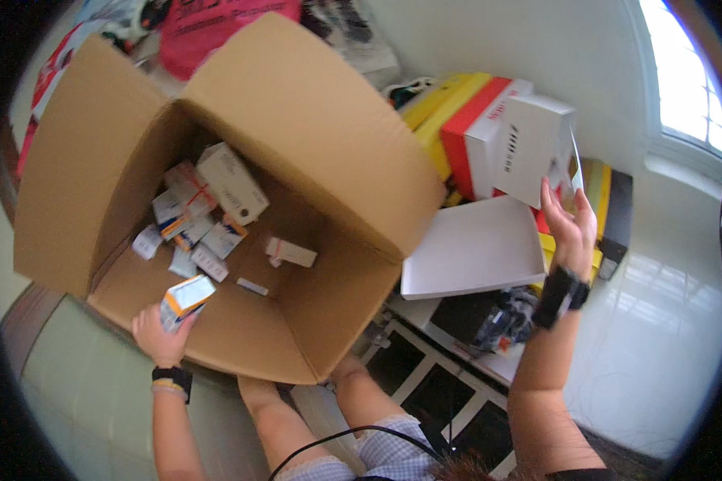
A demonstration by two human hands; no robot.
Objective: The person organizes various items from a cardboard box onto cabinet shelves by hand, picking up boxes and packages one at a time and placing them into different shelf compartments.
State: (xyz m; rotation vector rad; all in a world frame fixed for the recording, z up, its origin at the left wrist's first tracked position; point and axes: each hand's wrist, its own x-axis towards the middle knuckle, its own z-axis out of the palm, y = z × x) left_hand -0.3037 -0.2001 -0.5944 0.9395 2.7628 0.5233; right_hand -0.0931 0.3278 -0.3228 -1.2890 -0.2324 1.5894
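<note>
My left hand (pixel 159 337) grips a small white, orange and blue carton (pixel 188 299) above the near edge of a large open cardboard box (pixel 331 114). Inside, several small cartons are heaped towards the left: a longer white one (pixel 231 183) with a black dot, and a pinkish one (pixel 189 189) with a red band. Apart from the heap lies a pale carton (pixel 292 251) with a red band. On the right, my right hand (pixel 568 225) holds the lower edge of a white box (pixel 532 144), whose open side faces right; part of its grip is hidden.
A shallow white box lid or tray (pixel 475 246) lies right of the cardboard box. Behind it are a red-and-white box (pixel 472 132) and yellow boxes (pixel 445 108). A plastic-wrapped dark item (pixel 505 321) lies on a low shelf (pixel 421 373). A black cable (pixel 349 431) crosses my lap.
</note>
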